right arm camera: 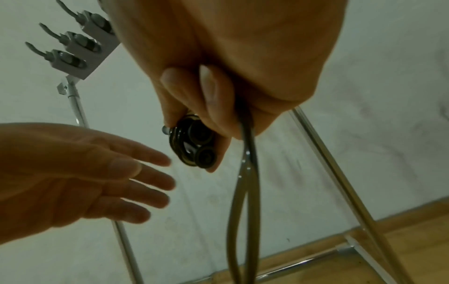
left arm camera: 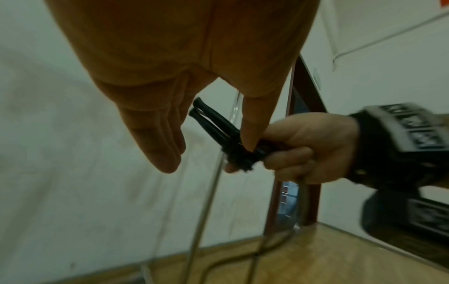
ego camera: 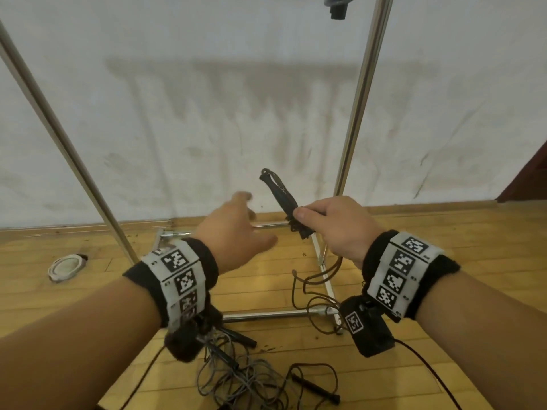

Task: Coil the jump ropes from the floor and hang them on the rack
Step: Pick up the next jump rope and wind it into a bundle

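Observation:
My right hand grips the two black handles of a jump rope, held together and pointing up and left; their ends face the right wrist camera. The rope's brown cord hangs down from this fist in loops to the floor. My left hand is open beside the handles, fingers straight and spread, holding nothing. In the left wrist view the handles show between my left thumb and fingers. The metal rack stands against the wall, and its grey hooks are up at the top.
On the wooden floor near my feet lie a tangled grey rope and a dark rope with black handles. A white round lid lies at the left. The rack's base bars cross the floor. Another rope hangs at the top.

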A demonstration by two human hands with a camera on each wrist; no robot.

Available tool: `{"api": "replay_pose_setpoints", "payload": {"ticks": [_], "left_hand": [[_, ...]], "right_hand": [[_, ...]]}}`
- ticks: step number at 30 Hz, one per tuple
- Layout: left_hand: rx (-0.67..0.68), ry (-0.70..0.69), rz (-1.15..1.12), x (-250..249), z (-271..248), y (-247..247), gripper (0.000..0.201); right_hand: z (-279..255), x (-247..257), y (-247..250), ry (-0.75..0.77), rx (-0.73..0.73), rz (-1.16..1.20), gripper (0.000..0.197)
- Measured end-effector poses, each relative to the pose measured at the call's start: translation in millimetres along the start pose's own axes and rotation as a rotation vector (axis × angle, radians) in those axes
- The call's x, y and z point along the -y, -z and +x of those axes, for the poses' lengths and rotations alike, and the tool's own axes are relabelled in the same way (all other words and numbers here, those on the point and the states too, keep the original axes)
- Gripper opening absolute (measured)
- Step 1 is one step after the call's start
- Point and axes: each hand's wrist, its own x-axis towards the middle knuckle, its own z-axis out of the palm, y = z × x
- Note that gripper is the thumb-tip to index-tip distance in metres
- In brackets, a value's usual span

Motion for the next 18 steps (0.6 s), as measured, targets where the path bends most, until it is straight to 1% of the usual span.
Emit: {"api": "replay_pose_setpoints", "payload": {"ticks": [1,2,4,6,7,9,12,13,15,18], "left_hand": [[0.071,-0.016,-0.015,-3,-4,-7,0.093],[0.109,-0.051,-0.027,-6,-7,-14,0.081],[0.117,-0.105,-0.065,-11,-9,-23,0.054],[0.109,-0.079,-0.072,-12,-9,-23,0.046],[0.106,-0.064,-0.033,-10,-10,-21,0.043],[0.129,-0.081,0.034,-7,-10,-17,0.031],[0.203,-0.165,0.005,-5,-10,-10,0.010],[0.226,-0.184,-0.009,-5,-10,-7,0.005],[0.253,-0.176,-0.024,-4,-9,-3,0.008],[0.240,-0.076,-0.140,-4,-5,1,0.007]], "right_hand": [[-1,3,-4,0.003,0.015,-0.002,0.035],[-3,7,-10,0.010,0.043,-0.009,0.035],[-6,17,-21,0.018,0.106,-0.057,0.040],[-7,25,-29,0.023,0.141,-0.163,0.049],[-8,27,-32,0.023,0.156,-0.204,0.051],[-10,29,-34,0.030,0.192,-0.250,0.050],[-14,32,-32,0.068,0.236,-0.303,0.042],[-15,33,-29,0.087,0.252,-0.303,0.039],[-15,36,-23,0.117,0.291,-0.308,0.036],[-13,39,-11,0.131,0.303,-0.324,0.032]]}}
